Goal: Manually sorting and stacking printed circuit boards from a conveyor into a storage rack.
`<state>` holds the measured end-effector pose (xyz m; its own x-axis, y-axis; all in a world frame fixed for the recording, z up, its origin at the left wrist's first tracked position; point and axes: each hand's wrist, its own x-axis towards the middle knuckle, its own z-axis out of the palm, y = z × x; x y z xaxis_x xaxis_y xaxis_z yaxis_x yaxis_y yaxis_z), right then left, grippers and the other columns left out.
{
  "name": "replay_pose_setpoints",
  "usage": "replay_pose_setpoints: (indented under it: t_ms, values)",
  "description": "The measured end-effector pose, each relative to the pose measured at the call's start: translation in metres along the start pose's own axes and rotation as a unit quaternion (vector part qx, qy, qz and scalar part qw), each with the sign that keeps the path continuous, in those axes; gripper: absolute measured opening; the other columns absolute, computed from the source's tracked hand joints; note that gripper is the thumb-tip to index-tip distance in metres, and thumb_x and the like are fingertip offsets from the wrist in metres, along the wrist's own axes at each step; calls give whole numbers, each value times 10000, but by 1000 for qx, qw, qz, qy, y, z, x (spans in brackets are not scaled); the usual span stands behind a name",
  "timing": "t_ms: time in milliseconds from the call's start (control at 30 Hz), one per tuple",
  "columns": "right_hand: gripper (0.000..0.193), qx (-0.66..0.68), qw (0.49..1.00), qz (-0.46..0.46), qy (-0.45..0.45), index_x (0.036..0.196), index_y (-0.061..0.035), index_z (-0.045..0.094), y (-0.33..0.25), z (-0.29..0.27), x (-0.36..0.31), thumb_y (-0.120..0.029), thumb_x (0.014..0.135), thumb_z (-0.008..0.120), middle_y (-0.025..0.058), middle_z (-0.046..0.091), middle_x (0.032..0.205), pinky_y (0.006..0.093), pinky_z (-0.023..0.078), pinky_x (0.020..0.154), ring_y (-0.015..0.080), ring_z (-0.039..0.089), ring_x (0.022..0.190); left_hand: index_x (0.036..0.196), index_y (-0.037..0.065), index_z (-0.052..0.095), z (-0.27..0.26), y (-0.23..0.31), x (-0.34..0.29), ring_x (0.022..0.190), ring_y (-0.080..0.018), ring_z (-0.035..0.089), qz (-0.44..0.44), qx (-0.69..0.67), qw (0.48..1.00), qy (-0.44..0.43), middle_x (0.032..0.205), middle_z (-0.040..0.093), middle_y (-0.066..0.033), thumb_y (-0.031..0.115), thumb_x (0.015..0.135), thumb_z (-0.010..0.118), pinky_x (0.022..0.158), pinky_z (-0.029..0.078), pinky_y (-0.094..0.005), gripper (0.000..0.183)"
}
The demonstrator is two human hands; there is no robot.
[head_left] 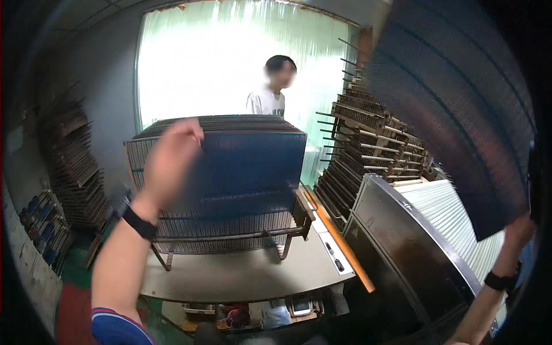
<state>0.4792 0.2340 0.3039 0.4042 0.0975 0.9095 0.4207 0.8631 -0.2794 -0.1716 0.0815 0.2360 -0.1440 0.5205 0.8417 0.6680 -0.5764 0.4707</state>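
Observation:
A large thin dark blue panel (443, 103), crossed by darker lines, rises at the far right. My right hand (519, 233) grips it by its lower edge. My left hand (172, 161) is raised in front of a slotted metal rack (233, 237), near the upper left of the front panel (253, 172) standing in it. Motion smears its fingers, so whether they touch that panel is unclear. Several similar panels stand upright behind the front one, with only their top edges showing.
The rack stands on a pale table (224, 282). An orange bar (345, 247) lies along its right side. Right of it is a metal machine with a white roller conveyor (443, 201). Stacked racks (374, 138) stand behind. A person (267, 98) is beyond the table.

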Motion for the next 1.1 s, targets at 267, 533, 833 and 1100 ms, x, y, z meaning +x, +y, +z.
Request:
replay_pose_setpoints:
  t_ms: [267, 533, 833, 1100]
  values:
    - [528, -101, 980, -89, -148, 1359, 26, 475, -6, 146, -60, -373, 1013, 458, 229, 598, 1249, 402, 428, 1050, 313, 561, 1194, 1309, 53, 504, -81, 100, 70, 1155, -205, 548, 59, 216, 956, 191, 1237, 573, -91, 453, 917, 630, 983, 433, -366, 574]
    - [462, 562, 705, 317, -295, 1462, -140, 420, -77, 252, -138, -202, 1011, 498, 168, 414, 1477, 388, 444, 1051, 302, 501, 1288, 1226, 35, 581, -147, 42, -4, 1081, -191, 618, -30, -92, 992, 79, 1176, 648, -79, 340, 971, 600, 942, 476, -336, 398]
    - [463, 372, 780, 277, -420, 1287, 23, 527, -113, 345, -149, -350, 1012, 522, 135, 628, 1206, 345, 477, 950, 214, 604, 1110, 1114, 49, 604, -138, -41, -30, 943, -141, 636, -64, -199, 938, 277, 1061, 677, -38, 217, 938, 673, 832, 514, -306, 253]
    - [399, 360, 766, 311, -432, 1211, 0, 599, -103, 393, -178, -324, 980, 575, 75, 643, 1098, 296, 455, 829, 162, 578, 922, 1138, 90, 509, -134, -74, -44, 1008, -266, 636, -173, -110, 935, 289, 1133, 604, -84, 347, 931, 659, 793, 590, -470, 363]
